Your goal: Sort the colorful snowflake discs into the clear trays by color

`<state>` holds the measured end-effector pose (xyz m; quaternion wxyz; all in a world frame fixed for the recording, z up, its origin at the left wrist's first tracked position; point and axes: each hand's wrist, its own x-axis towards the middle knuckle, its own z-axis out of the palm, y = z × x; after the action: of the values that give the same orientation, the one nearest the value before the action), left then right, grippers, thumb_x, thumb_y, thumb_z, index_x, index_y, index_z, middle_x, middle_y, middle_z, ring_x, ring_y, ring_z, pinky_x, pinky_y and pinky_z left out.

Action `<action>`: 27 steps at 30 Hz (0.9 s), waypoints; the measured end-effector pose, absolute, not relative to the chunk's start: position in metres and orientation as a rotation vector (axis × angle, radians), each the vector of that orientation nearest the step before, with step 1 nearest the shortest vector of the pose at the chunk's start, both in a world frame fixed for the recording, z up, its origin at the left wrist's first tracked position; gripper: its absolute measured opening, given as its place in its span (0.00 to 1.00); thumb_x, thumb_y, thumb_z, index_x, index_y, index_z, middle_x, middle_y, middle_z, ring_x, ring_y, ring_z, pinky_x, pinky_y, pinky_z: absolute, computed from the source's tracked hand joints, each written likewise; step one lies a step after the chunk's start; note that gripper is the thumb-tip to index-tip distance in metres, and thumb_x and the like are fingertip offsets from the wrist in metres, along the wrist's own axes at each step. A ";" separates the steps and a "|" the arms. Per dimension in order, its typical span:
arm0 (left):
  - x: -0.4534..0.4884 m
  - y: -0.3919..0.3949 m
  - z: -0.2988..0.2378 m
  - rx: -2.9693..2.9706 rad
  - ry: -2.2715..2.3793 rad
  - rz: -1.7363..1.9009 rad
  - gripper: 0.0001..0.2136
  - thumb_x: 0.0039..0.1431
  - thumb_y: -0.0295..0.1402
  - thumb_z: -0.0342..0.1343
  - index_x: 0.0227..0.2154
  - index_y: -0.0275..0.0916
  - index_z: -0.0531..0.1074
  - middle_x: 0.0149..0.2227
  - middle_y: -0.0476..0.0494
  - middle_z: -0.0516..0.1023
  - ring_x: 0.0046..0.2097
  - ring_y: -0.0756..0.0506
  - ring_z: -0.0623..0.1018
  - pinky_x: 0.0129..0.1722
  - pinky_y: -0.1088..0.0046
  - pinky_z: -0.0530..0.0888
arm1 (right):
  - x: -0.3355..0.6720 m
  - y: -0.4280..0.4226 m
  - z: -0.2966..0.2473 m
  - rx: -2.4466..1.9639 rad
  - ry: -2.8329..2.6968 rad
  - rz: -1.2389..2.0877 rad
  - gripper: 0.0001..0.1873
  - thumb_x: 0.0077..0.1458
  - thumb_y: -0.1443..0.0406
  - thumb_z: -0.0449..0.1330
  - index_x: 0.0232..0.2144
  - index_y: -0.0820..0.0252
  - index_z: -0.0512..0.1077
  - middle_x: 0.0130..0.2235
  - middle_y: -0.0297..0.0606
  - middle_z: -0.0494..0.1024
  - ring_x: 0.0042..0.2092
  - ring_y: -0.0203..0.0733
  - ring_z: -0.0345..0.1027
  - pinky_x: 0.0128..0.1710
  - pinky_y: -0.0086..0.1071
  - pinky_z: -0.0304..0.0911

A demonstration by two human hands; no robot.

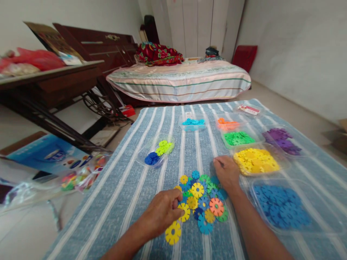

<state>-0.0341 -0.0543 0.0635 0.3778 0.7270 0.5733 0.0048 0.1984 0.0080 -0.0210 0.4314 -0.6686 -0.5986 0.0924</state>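
Note:
A loose pile of notched plastic discs (197, 190) in yellow, blue, green and orange lies on the striped cloth. My left hand (164, 208) is at the pile's left edge, its fingers curled in beside the yellow discs (184, 212). One more yellow disc (172, 233) lies flat just below that hand. On the pile's far right side, my right hand (227, 172) is closed, close to the clear box of yellow discs (256, 161). What either hand may hold is hidden by the fingers.
Clear boxes hold blue discs (282, 207), purple discs (282, 140), green discs (238, 139), orange discs (227, 124) and light blue discs (193, 122). A container at left has dark blue discs (152, 158) and lime discs (165, 147). Beyond the table stands a bed (179, 83).

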 end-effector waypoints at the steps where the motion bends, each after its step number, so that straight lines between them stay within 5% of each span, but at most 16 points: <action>1: -0.035 -0.053 0.062 1.809 1.450 0.035 0.04 0.45 0.31 0.52 0.26 0.38 0.65 0.22 0.55 0.64 0.25 0.52 0.65 0.25 0.77 0.58 | 0.198 0.009 -0.022 -1.667 -1.495 0.229 0.14 0.52 0.60 0.50 0.24 0.59 0.73 0.28 0.37 0.74 0.34 0.41 0.64 0.37 0.33 0.57; 11: -0.036 -0.045 0.059 1.627 1.391 0.109 0.04 0.40 0.28 0.53 0.18 0.36 0.63 0.18 0.56 0.59 0.23 0.55 0.60 0.22 0.79 0.54 | 0.198 0.009 -0.021 -1.665 -1.493 0.237 0.13 0.52 0.61 0.51 0.24 0.58 0.73 0.28 0.37 0.74 0.34 0.40 0.64 0.37 0.32 0.57; 27: 0.025 -0.009 0.087 1.305 1.170 0.458 0.07 0.43 0.28 0.59 0.27 0.33 0.69 0.17 0.55 0.68 0.19 0.56 0.69 0.19 0.82 0.62 | 0.200 0.006 -0.020 -1.679 -1.486 0.229 0.13 0.52 0.61 0.51 0.24 0.59 0.73 0.28 0.37 0.73 0.33 0.40 0.64 0.34 0.32 0.56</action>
<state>0.0252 -0.0091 0.0872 0.6169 0.5670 0.5083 0.1988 0.1998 0.0064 -0.0204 0.4294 -0.6728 -0.5955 0.0916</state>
